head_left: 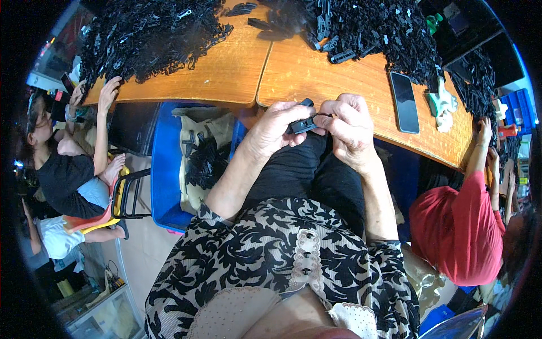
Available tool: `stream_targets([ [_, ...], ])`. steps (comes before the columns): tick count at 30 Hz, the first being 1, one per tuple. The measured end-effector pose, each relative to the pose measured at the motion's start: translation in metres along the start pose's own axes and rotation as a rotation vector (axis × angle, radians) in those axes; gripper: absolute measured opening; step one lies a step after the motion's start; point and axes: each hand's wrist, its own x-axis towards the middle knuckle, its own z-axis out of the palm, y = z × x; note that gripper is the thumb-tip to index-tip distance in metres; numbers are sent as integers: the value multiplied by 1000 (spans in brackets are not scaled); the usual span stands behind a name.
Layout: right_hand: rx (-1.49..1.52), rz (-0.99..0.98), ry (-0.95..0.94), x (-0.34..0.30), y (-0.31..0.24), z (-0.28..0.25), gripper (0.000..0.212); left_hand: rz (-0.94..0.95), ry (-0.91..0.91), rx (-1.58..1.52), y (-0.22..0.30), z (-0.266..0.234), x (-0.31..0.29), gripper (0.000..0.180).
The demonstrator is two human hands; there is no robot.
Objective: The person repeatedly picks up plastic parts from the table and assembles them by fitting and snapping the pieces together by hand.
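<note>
Above my lap, my left hand [278, 129] grips a small black plastic piece [302, 125], long and narrow, between thumb and fingers. My right hand [348, 131] is closed, its thumb and fingertips pinched at the right end of that piece. Whatever else lies inside the right fingers is hidden. Both hands are just off the near edge of the wooden table [316, 68]. Heaps of loose black plastic parts [158, 39] cover the table's far side, with another heap [375, 34] at the right.
A dark phone [404, 101] and a white-and-green object [442, 104] lie on the table at right. Below the edge, a blue bin [164, 186] holds a sack with black pieces [206, 161]. Co-workers sit at left [68, 175] and right [460, 231], their hands at the heaps.
</note>
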Motion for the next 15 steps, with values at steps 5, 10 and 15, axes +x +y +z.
stream_targets([
  [5, 26, 153, 32, -7, 3, 3, 24, 7, 84, 46, 9, 24, -8, 18],
  [10, 574, 966, 35, -11, -10, 20, 35, 138, 81, 286, -1, 20, -2, 13],
  [15, 471, 856, 81, -9, 1, 26, 32, 168, 103, 260, 0, 23, 1, 14],
])
